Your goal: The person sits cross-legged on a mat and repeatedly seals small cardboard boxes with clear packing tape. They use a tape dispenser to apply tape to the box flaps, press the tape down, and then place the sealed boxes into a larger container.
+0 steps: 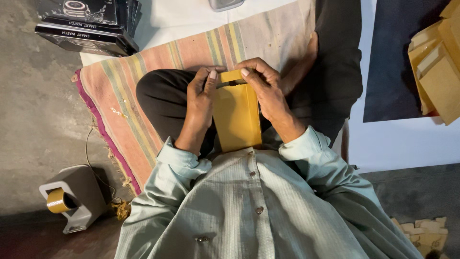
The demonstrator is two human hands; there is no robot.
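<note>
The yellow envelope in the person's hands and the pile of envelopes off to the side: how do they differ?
The yellow envelope is a brighter, deeper yellow; the pile of envelopes looks paler and browner. The yellow envelope is single and lies lengthwise on the lap, gripped at its far end by the left hand and right hand; the pile of envelopes lies loosely overlapped, untouched, at the picture's right edge. Both are flat paper packets.
</note>
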